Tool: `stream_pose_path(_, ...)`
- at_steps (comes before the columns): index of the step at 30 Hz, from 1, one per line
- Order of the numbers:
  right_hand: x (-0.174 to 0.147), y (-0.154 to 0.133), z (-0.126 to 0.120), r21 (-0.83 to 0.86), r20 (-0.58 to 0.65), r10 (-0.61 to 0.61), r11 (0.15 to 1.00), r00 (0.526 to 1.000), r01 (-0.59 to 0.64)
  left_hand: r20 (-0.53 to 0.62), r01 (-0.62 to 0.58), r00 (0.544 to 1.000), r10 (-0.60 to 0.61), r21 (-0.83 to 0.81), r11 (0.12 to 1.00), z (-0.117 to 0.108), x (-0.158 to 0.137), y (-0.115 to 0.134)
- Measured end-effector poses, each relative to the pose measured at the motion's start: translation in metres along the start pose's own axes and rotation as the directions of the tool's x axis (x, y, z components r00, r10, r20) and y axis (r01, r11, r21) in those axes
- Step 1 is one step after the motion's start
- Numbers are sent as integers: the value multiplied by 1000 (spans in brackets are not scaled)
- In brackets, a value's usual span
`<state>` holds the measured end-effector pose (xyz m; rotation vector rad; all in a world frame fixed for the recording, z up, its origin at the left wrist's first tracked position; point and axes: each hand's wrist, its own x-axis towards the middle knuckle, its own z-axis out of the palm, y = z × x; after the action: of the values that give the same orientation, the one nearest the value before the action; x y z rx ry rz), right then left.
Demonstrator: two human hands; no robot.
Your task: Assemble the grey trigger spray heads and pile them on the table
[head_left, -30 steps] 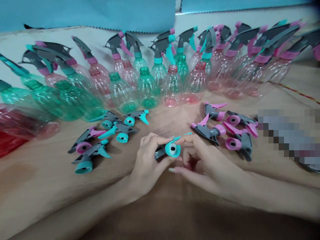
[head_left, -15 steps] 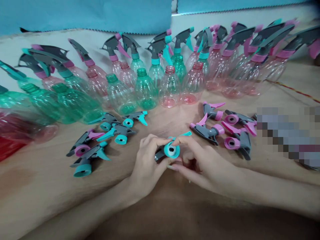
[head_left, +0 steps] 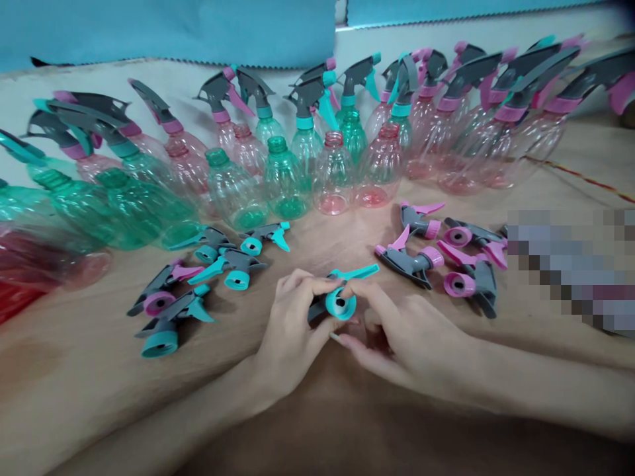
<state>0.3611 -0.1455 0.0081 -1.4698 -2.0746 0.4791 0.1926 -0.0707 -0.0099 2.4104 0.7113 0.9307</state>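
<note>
Leftward of the left hand [head_left: 292, 324], well apart, a loose turquoise-collared spray head [head_left: 169, 327] is lying on the table [head_left: 84, 330]. That hand is gripping a grey-and-turquoise sprayer [head_left: 335, 301] between fingers and thumb, just right of its palm. The right hand [head_left: 421, 330] is half curling, index fingertip touching the sprayer's collar [head_left: 342, 315]; whether it is gripping, I cannot tell. Beyond it, rightward, a pink-collared spray head [head_left: 473, 284] is lying.

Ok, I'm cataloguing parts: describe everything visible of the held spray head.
Near picture centre, the spray head looks plastic. Its turquoise collar opens toward the camera, showing a pale inside with a dark hole. The turquoise trigger points rightward; the dark grey body is partly hidden. The left hand grasps it; the right hand seems to touch its collar.
</note>
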Motion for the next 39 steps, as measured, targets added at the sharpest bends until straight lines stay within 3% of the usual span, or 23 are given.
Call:
stream_pose_path(9,3,-1,-4,105,27,57,993,998,-60,49,47,998,-45,-38,998,1,1,2)
stream_pose_path(22,2,9,8,232,123,84,966,989,-111,79,257,966,-245,-300,919,4,-3,-2)
stream_pose_path(32,6,16,7,266,-14,-104,958,994,104,72,337,939,-336,-384,860,5,-2,0)
stream_pose_path(39,6,16,3,209,-35,-129,969,991,134,72,352,931,-359,-443,825,6,-2,-1)
